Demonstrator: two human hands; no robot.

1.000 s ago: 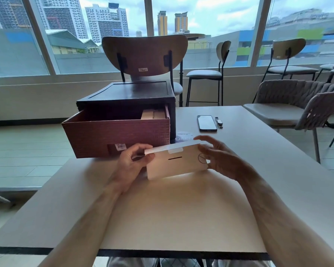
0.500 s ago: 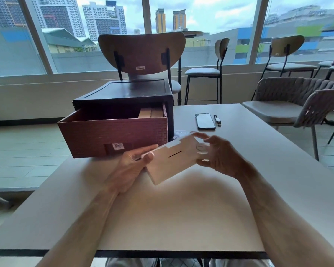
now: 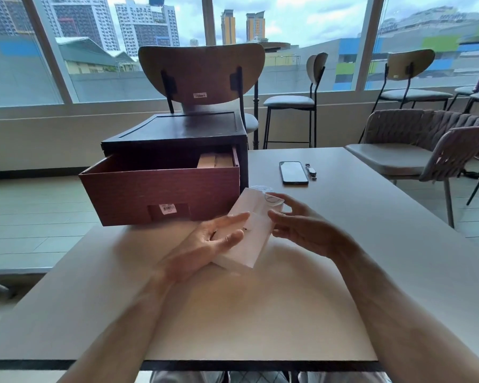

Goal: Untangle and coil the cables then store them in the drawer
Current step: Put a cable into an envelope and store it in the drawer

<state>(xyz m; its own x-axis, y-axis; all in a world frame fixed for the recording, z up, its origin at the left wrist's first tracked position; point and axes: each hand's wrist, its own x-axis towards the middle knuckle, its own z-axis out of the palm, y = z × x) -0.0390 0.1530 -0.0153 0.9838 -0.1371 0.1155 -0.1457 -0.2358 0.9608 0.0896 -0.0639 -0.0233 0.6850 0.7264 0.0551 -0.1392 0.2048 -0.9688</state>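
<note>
A white flat box (image 3: 256,225) is held above the table, tilted with its far end up and to the right. My left hand (image 3: 205,244) lies palm up under its near left side, fingers straight. My right hand (image 3: 302,228) pinches the box's far right end between thumb and fingers. Just behind, the reddish-brown drawer (image 3: 161,189) stands pulled out of a dark cabinet (image 3: 177,128), with light wooden boxes (image 3: 210,161) in its back right corner. A pale round thing (image 3: 257,187) lies on the table behind the box; I cannot tell what it is. No loose cable shows.
A black phone (image 3: 293,172) and a small metal item (image 3: 311,171) lie on the beige table (image 3: 260,313) to the right of the cabinet. A wooden chair (image 3: 202,70) stands behind the cabinet, a woven chair (image 3: 426,150) at the right.
The white box has turned from lying crosswise to pointing away to the right. My left hand has opened palm up beneath it, and my right hand has stayed at its far end.
</note>
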